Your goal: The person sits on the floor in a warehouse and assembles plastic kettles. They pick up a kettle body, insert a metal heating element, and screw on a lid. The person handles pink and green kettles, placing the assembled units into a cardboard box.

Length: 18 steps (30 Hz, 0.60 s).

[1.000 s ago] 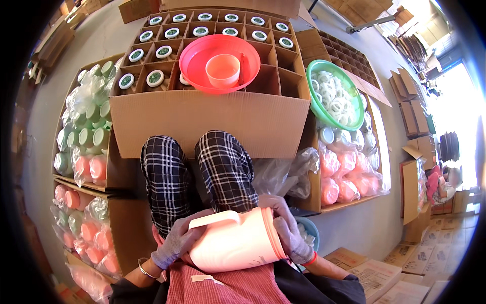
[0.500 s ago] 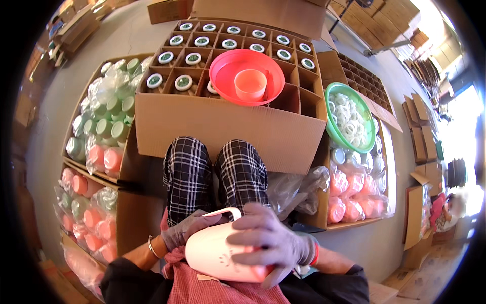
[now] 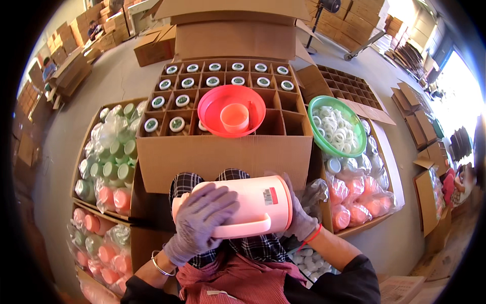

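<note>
A pink plastic jug (image 3: 246, 196) lies on its side above my knees, its handle turned toward me and a small label on its body. My gloved left hand (image 3: 205, 223) lies over the left end, fingers closed on the jug. At the wider right end my gloved right hand (image 3: 300, 217) grips the rim, part of its fingers hidden behind the jug. Beyond it stands an open carton (image 3: 223, 159) with dividers; many cells hold bottles with white-and-green tops. A red basin (image 3: 208, 114) with a small orange-pink cup (image 3: 235, 118) rests on the dividers.
To the right, a green basin (image 3: 362, 143) of white rings sits on a carton of bagged pink and pale pieces (image 3: 359, 185). Cartons of green cups (image 3: 117, 148) and pink cups (image 3: 108, 253) stand left. White pieces (image 3: 314, 263) lie low beside my right arm. Other people are far off.
The jug has risen from my lap and turned, so its handle now faces me and the label shows. My left hand has moved onto its body, my right hand to its right end.
</note>
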Tool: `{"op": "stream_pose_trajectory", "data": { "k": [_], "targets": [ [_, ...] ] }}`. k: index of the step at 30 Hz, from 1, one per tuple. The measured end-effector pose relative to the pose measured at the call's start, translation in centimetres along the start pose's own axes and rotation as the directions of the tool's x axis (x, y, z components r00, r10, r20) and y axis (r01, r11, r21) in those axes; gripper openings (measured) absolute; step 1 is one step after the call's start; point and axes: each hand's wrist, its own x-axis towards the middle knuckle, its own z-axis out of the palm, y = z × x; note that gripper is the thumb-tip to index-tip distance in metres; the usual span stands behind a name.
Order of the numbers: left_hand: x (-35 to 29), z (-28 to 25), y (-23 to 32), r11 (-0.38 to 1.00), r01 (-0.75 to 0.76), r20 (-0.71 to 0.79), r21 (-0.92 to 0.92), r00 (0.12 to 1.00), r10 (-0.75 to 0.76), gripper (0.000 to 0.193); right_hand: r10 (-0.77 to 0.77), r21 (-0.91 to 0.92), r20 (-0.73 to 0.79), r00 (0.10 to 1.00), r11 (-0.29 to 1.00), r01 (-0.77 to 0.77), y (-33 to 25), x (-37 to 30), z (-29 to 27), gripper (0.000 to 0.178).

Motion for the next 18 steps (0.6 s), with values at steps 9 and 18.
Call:
{"op": "stream_pose_trajectory", "data": {
  "k": [9, 18],
  "targets": [
    [3.6, -0.4, 0.2, 0.996, -0.013, -0.156, -0.090, 0.988, -0.002, 0.021, -0.274, -0.172, 0.175, 0.946, 0.937, 0.304, -1.3, 2.5, -1.7, 0.059],
    [3.9, -0.9, -0.8, 0.824, 0.327, -0.148, -0.463, 0.888, -0.435, 0.027, -0.586, -0.417, 0.683, 0.436, 0.177, 0.891, -2.2, 3.2, -2.0, 0.052]
  ]
}}
